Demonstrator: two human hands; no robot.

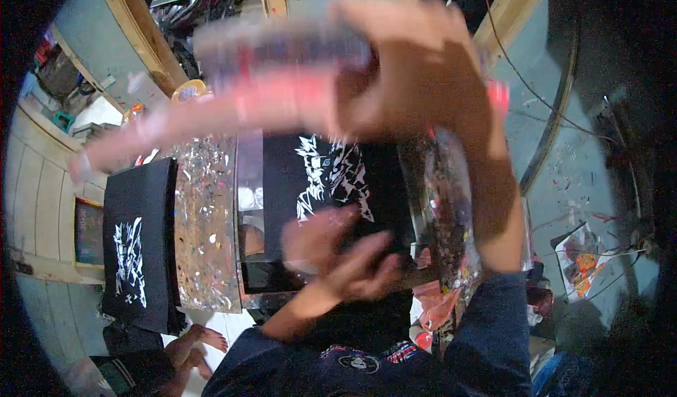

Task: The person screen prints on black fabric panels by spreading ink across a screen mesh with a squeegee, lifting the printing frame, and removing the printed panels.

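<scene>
A black cloth panel (388, 178) with a jagged white print (335, 178) lies flat in front of me. Above its far end, my right hand (423, 72) is raised with its fingers curled round a blurred, reddish screen printing frame (275, 104). The frame hangs tilted over the work surface, reaching far to the left; its details are smeared by motion. My left hand (338, 252) hovers over the near part of the cloth, fingers apart and blurred, with nothing visible in it.
On the left, a black panel (134, 206) with a similar white print lies beside a paint-spattered board (204, 235). A person's bare foot (214, 338) shows at lower left. Along the right run another spattered board (451, 206) and a thin cable (525, 80). A plastic packet (582, 263) lies farther right.
</scene>
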